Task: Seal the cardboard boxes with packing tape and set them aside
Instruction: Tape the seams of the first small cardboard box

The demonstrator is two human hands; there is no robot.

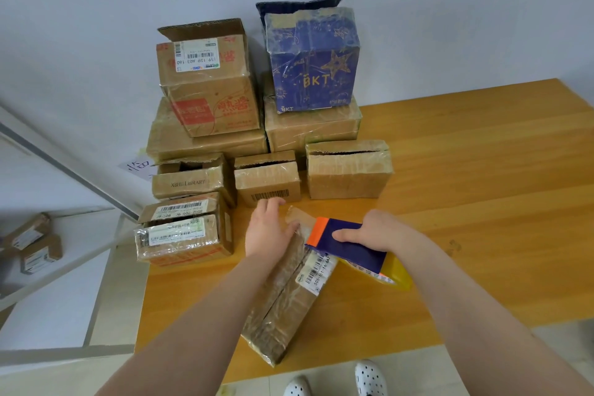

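Tabletop edges first: the wooden table [482, 202] ends close to us, and the near end of the long cardboard box [283, 299] reaches that front edge; we cannot tell whether it overhangs. Along the left edge and back against the wall [96, 42] sit the piled boxes [205, 145], two and three high, topped on the right by a blue box [315, 67]. The closest of them lie just beyond and just left of our left hand [270, 228], so that side is tight. To the right of the work we see bare wood running to the table's far edge.

Our forearms cover part of the long box's left side and the table beside it. The roll of yellowish tape [395, 276] is half hidden behind the tape dispenser [347, 244]. A strip of clear tape [299, 215] at the box's far end is glossy and hard to trace. Below the table edge, spotted white shoes [369, 378] are cut off by the frame. Small boxes on a low shelf [35, 244] at far left are blurred.

The long box lies flat with its long axis running away from us, leaning slightly right, and a barcode label on its right side. Our left hand lies flat with straight fingers on its far end. Our right hand [373, 231] is curled round the purple and orange dispenser, held just right of that end.
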